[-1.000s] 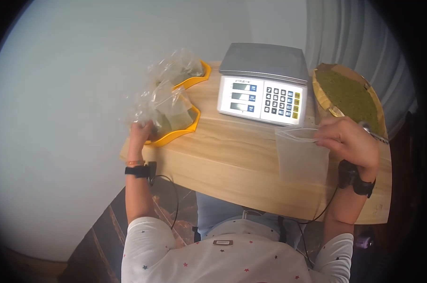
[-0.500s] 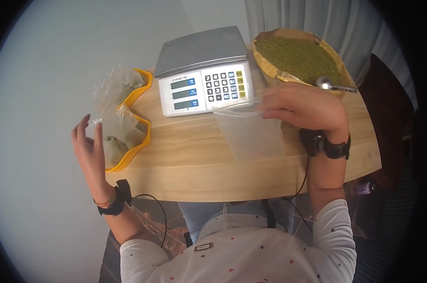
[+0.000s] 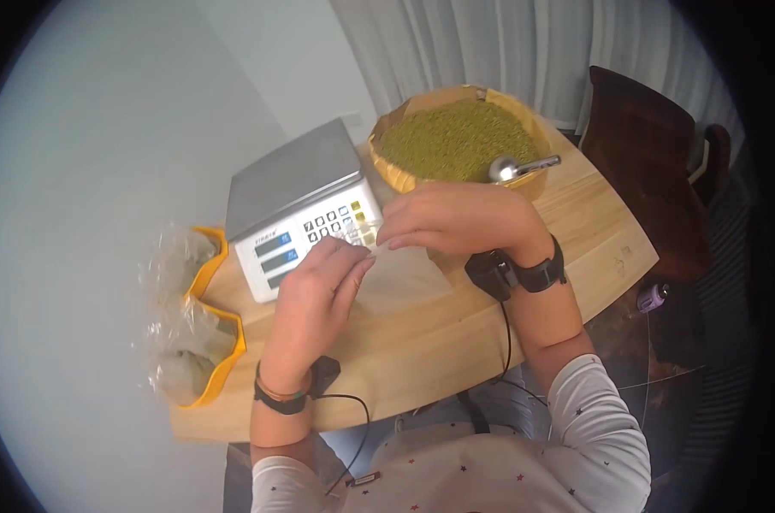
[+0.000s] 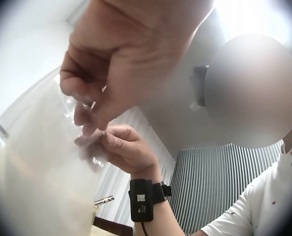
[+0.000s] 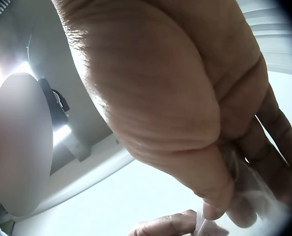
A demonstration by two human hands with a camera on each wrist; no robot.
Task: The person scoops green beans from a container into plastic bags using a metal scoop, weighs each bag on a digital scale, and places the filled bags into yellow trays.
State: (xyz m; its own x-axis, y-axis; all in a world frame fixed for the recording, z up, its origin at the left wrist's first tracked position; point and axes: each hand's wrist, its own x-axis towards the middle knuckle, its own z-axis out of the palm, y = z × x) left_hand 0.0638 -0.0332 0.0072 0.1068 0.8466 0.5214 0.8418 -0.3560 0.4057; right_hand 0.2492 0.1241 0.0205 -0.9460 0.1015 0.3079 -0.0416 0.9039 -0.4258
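A clear plastic bag (image 3: 400, 280) hangs between both hands in front of the scale. The left hand (image 3: 317, 295) pinches its top edge with thumb and fingers, close beside the right hand (image 3: 456, 221), which pinches the same edge. In the left wrist view the frosted bag (image 4: 42, 167) spreads below the left hand (image 4: 126, 54), and the right hand (image 4: 128, 147) is just beyond. From the right wrist view, thumb and fingertips of the right hand (image 5: 160, 88) hold the thin plastic (image 5: 264, 201); the left fingers (image 5: 168, 225) are at the lower edge.
A digital scale (image 3: 298, 175) stands behind the hands. Beyond it a yellow-edged container of green granules (image 3: 456, 141) holds a metal scoop (image 3: 505, 169). Two yellow trays (image 3: 232, 357) with filled plastic bags (image 3: 182, 376) stand at the left. A dark chair (image 3: 635, 128) is at the right.
The left hand has left the yellow trays and come over to the bag, where it now pinches the edge. The right hand still holds the bag. The head view has swung to the right.
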